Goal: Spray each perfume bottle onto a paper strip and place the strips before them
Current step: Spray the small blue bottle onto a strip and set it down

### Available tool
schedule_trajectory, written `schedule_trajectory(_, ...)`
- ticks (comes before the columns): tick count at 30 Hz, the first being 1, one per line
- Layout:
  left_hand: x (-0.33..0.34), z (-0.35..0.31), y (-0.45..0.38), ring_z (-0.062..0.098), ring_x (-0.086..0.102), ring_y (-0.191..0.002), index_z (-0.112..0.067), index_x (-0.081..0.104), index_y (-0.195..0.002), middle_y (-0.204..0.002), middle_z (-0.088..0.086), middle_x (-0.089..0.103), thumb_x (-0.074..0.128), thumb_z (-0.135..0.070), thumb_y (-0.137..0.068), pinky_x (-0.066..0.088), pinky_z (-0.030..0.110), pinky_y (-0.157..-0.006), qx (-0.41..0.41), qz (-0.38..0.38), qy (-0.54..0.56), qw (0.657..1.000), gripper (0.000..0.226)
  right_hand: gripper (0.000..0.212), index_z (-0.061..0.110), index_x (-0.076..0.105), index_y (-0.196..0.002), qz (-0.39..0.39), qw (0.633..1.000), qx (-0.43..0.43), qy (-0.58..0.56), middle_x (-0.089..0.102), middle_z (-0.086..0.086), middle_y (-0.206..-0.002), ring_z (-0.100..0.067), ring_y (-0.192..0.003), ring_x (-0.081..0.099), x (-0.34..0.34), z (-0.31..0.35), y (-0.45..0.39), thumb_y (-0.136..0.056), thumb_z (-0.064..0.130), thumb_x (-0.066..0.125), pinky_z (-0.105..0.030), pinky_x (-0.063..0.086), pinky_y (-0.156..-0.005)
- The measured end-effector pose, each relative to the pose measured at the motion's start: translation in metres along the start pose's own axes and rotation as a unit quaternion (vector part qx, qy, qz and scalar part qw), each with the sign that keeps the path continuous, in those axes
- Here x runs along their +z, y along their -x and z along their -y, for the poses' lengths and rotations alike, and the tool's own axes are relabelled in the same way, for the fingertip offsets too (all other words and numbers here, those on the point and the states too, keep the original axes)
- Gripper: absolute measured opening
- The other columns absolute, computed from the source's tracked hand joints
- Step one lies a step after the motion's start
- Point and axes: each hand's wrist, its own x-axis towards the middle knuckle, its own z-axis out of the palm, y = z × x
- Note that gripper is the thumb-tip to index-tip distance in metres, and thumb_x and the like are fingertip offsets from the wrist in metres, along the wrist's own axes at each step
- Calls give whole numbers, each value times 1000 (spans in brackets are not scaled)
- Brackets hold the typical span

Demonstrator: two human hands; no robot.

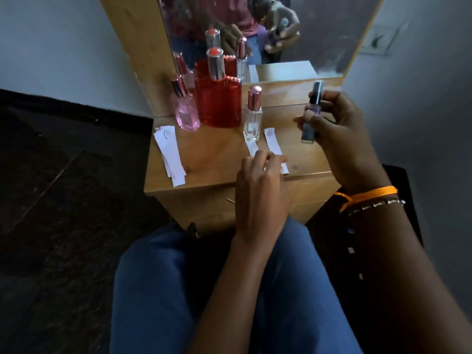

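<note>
Knees in blue jeans [158, 290] sit closest, tucked under the small wooden tabletop [217, 159], where the big red bottle [219, 100], pink bottle [187, 112] and clear bottle [252, 116] line the back edge. Right hand [339, 129] grips the slim purple bottle [310, 118] upright above the right side; left hand [260, 180], fingers bunched, presses on a paper strip [273, 141] at the front edge. That strip runs front-to-back, just left of the held bottle; spare strips [169, 154] wait by the left edge.
</note>
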Motion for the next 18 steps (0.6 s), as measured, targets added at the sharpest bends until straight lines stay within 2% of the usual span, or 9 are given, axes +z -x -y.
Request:
schedule_trajectory(2, 5, 1, 2, 17, 49, -108, -15, 59, -116, -116, 3, 58, 50, -11, -90, 43, 28, -88, 12, 19, 7, 1000, 28, 24, 12, 55, -104, 0, 1000, -11, 12, 61, -4, -94, -36, -105, 63, 0, -3, -3, -87, -4, 58, -47, 51, -95)
schedule_trajectory(5, 10, 7, 3, 19, 45, -118, -13, 56, -121, -125, 4, 56, 50, -16, -91, 41, 31, -96, 13, 39, -2, 999, 31, 26, 10, 56, -105, 13, 1000, -16, 13, 60, -8, -95, -27, -98, 59, 4, -9, -7, -84, -5, 61, -44, 49, -94)
schedule_trajectory(8, 12, 13, 2, 21, 41, -124, -10, 52, -127, -130, 6, 54, 49, -18, -92, 36, 32, -102, 14, 47, -7, 999, 36, 27, 8, 55, -108, 45, 999, -23, 20, 60, -13, -102, -25, -101, 58, 11, -14, -10, -86, -7, 59, -41, 49, -95)
schedule_trajectory(13, 14, 15, 0, 21, 36, -129, -10, 50, -129, -134, 6, 52, 45, -25, -93, 29, 29, -104, 9, 62, -21, 998, 39, 32, 23, 55, -98, 76, 995, -49, 37, 60, 3, -101, -21, -105, 60, 22, -16, -16, -88, -8, 54, -34, 50, -97)
schedule_trajectory(16, 14, 14, -1, 20, 38, -128, -9, 50, -128, -134, 6, 53, 47, -22, -92, 28, 26, -102, 10, 58, -19, 998, 39, 33, 24, 54, -97, 83, 993, -54, 58, 61, 9, -101, -4, -98, 61, 26, -21, -19, -88, -7, 54, -22, 51, -88)
schedule_trajectory(18, 13, 15, -2, 20, 38, -128, -9, 50, -129, -133, 5, 53, 49, -20, -92, 29, 27, -103, 11, 56, -18, 998, 39, 31, 22, 55, -100, 86, 992, -54, 69, 62, 12, -99, 1, -95, 61, 29, -26, -21, -88, -7, 53, -19, 50, -85)
